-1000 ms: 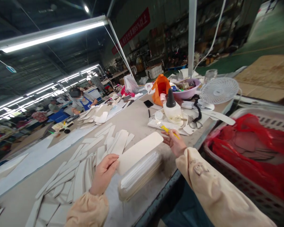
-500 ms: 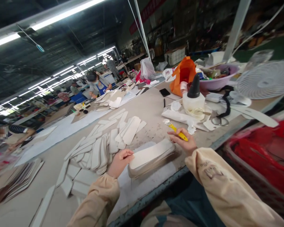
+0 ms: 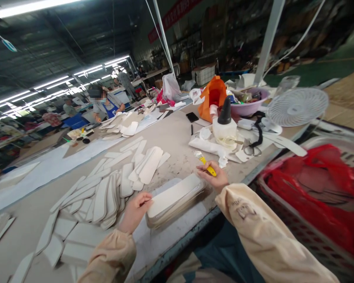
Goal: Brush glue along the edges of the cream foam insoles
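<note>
Currently my right hand [image 3: 217, 179] grips a yellow-handled brush [image 3: 204, 162]; my left hand [image 3: 137, 210], grip unclear, meets the top strip [image 3: 177, 192], probably light, flexible, best held by the edges.

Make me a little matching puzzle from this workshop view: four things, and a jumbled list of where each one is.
Things
1. Yellow-handled brush
2. Stack of pale strips
3. Black phone
4. Red plastic bag

Places
A. On the table, beside the orange bag
B. In the perforated basket
C. In the right hand
D. One end at the left hand's fingertips

Pairs: 1-C, 2-D, 3-A, 4-B
</note>
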A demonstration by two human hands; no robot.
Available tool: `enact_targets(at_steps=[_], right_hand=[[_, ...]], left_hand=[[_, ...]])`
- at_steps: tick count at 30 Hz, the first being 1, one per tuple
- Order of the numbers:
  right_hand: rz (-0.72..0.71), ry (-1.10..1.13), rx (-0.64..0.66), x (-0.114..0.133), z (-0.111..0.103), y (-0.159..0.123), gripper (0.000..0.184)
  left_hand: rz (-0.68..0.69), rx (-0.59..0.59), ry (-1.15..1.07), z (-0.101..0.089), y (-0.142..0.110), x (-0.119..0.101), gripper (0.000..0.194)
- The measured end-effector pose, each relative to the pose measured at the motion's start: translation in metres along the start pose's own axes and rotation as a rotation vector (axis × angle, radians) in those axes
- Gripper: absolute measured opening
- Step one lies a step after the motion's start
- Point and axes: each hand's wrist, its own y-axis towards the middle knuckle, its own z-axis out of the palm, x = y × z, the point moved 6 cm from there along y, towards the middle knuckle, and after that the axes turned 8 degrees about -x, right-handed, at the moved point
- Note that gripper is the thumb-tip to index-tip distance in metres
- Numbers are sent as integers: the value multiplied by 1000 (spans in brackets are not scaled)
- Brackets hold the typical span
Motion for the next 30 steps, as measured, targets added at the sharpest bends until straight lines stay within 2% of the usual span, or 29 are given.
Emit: enact_targets(at_steps=[9, 15, 18, 21, 25, 30], right_hand=[[-127, -396, 145, -4, 0, -2, 25], [-212, -664, 221, -4, 5, -4, 25], [-230, -718, 244, -8, 7, -4, 26], [-230, -734, 245, -11, 8, -5, 26], [-205, -675, 220, -11, 6, -4, 26], [-160, -603, 200, -13, 3, -3, 26]], left_hand=[[37, 36, 68, 2, -4, 2, 25], [87, 21, 153, 3, -5, 3, 21], [105, -3, 198, 2, -4, 5, 22], [132, -53, 288, -2, -5, 3, 25], [232, -167, 472, -13, -13, -1, 25], [302, -344, 379, -26, -44, 13, 24]])
